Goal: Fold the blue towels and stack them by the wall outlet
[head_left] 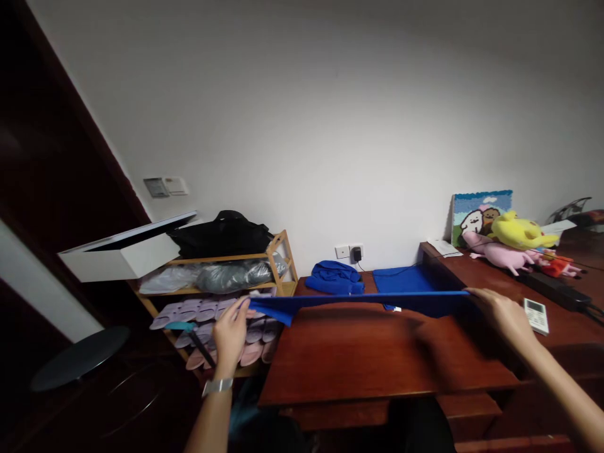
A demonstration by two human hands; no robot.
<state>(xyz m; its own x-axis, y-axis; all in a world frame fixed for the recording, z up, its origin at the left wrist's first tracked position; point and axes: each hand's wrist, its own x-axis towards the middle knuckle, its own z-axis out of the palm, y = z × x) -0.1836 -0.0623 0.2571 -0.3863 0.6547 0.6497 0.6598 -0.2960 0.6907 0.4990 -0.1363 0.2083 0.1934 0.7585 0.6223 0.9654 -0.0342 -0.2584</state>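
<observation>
A blue cloth (358, 298) is stretched level above the wooden table (349, 365). At its left end, my left hand (231, 330) pinches a corner, and a loose flap hangs beside the fingers. My right hand (500, 311) grips the opposite end, its fingertips partly hidden. Behind the held cloth, a crumpled blue cloth (335, 278) lies at the table's back left. A flat, folded blue cloth (406, 279) rests to the right of it, against the wall side.
To the left stands a shoe rack (283, 264) with several slippers, a black bag (226, 234) and a white box (123, 255). Plush toys (504, 251) and a white remote (536, 316) are on the right-hand desk. A round stool (80, 357) stands at left.
</observation>
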